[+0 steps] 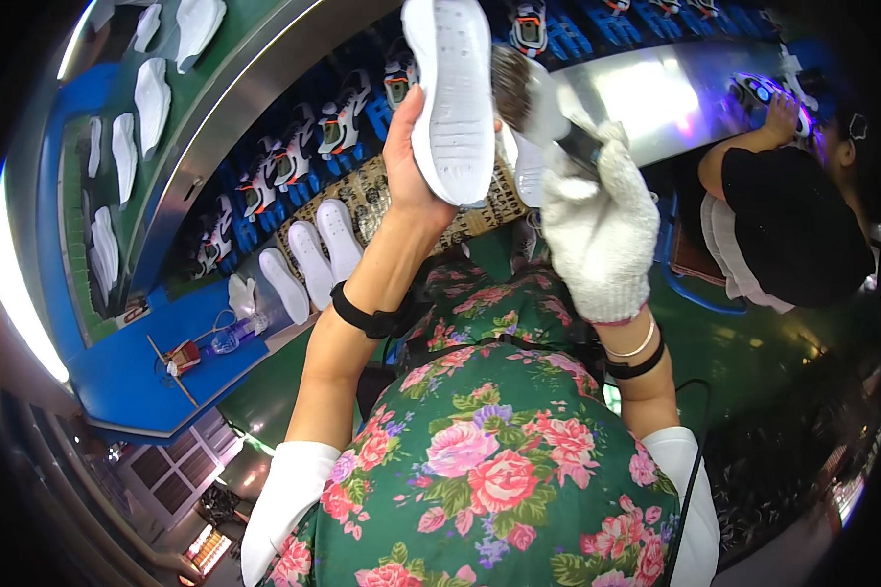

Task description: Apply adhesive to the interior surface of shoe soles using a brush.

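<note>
My bare left hand (411, 161) grips a white shoe sole (448, 108) by its edge and holds it up in front of me, its small holes and ridges facing me. In my right hand (602, 230), covered by a white knit glove, is a brush (548, 110) with dark bristles. Those bristles are right at the sole's right edge; whether they touch it I cannot tell. Behind the brush, another white sole (527, 174) is partly hidden. Several more white soles (308, 259) lie side by side left of my left forearm.
A board with printed markings (362, 201) lies beyond my lap. Past it, sneakers (341, 122) stand on blue holders in a row. White soles (152, 98) lie on the green belt at left. A blue table (127, 362) bears a purple bottle (227, 340). At right, another person (793, 215) handles a shoe.
</note>
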`<action>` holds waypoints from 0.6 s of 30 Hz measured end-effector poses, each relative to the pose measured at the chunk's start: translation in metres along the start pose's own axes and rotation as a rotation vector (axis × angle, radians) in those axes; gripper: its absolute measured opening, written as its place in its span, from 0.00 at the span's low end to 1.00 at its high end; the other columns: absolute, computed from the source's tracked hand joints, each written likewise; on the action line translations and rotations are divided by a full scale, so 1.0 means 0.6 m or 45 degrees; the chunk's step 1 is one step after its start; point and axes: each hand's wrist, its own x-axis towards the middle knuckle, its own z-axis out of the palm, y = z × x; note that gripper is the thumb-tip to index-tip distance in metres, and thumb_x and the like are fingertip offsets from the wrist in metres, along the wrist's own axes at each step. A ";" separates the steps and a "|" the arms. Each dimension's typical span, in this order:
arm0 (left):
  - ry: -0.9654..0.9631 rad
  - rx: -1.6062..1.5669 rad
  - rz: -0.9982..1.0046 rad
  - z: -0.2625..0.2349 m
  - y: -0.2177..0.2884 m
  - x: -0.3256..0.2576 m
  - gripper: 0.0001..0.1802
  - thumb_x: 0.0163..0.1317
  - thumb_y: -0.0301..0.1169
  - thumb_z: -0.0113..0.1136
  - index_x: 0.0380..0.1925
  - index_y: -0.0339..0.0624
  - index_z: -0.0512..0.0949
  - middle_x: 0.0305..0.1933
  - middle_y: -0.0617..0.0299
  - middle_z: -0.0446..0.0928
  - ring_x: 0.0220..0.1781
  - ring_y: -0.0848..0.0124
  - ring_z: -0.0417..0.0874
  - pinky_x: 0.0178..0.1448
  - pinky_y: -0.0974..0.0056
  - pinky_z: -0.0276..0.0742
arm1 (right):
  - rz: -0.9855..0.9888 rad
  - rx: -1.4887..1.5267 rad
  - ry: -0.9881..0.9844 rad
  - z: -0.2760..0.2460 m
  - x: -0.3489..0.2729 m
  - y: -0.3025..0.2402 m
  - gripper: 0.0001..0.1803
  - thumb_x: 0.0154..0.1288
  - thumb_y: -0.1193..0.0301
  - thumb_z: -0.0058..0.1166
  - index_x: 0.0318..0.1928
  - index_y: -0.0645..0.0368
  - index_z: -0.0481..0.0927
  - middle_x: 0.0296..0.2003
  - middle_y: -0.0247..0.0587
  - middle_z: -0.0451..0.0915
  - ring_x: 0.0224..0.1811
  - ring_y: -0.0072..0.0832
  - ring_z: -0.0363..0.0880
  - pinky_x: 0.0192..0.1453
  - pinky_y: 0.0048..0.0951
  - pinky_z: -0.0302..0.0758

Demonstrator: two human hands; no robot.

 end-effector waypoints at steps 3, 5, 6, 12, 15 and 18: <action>-0.071 0.048 0.243 0.014 -0.027 -0.003 0.25 0.74 0.47 0.40 0.58 0.41 0.74 0.53 0.58 0.81 0.54 0.64 0.82 0.59 0.59 0.78 | -0.028 -0.028 0.021 0.019 0.008 0.032 0.13 0.67 0.79 0.55 0.51 0.60 0.78 0.49 0.44 0.80 0.49 0.31 0.79 0.47 0.24 0.78; 0.104 0.122 0.320 0.022 -0.044 -0.005 0.27 0.73 0.48 0.38 0.58 0.41 0.73 0.55 0.54 0.80 0.54 0.59 0.82 0.61 0.55 0.77 | -0.117 -0.172 -0.042 0.019 0.015 0.060 0.13 0.70 0.77 0.52 0.54 0.63 0.76 0.54 0.46 0.78 0.54 0.33 0.77 0.52 0.25 0.78; -0.187 -0.095 0.254 0.025 -0.044 -0.008 0.28 0.72 0.50 0.39 0.58 0.40 0.73 0.55 0.54 0.80 0.55 0.60 0.82 0.62 0.55 0.76 | -0.140 -0.193 -0.014 0.016 0.019 0.069 0.13 0.69 0.77 0.52 0.53 0.63 0.76 0.53 0.46 0.78 0.55 0.33 0.77 0.54 0.27 0.78; 0.110 0.079 0.262 0.032 -0.049 -0.033 0.32 0.71 0.55 0.43 0.61 0.41 0.71 0.49 0.53 0.82 0.47 0.61 0.85 0.50 0.57 0.82 | -0.418 -0.199 0.042 -0.011 0.051 0.019 0.09 0.69 0.76 0.54 0.48 0.60 0.80 0.49 0.44 0.81 0.48 0.30 0.80 0.50 0.26 0.80; 0.069 0.092 0.259 0.027 -0.036 -0.033 0.32 0.71 0.55 0.42 0.60 0.39 0.72 0.49 0.53 0.82 0.47 0.60 0.85 0.49 0.56 0.82 | -0.486 -0.119 -0.047 -0.018 0.052 -0.018 0.12 0.71 0.76 0.52 0.53 0.61 0.77 0.52 0.42 0.80 0.49 0.27 0.79 0.49 0.22 0.79; 0.040 0.076 0.230 0.021 -0.028 -0.029 0.34 0.71 0.56 0.41 0.62 0.39 0.70 0.52 0.52 0.81 0.48 0.55 0.85 0.51 0.55 0.83 | -0.462 -0.033 0.033 -0.021 0.037 -0.030 0.13 0.71 0.76 0.52 0.54 0.64 0.75 0.53 0.45 0.78 0.50 0.28 0.77 0.45 0.22 0.77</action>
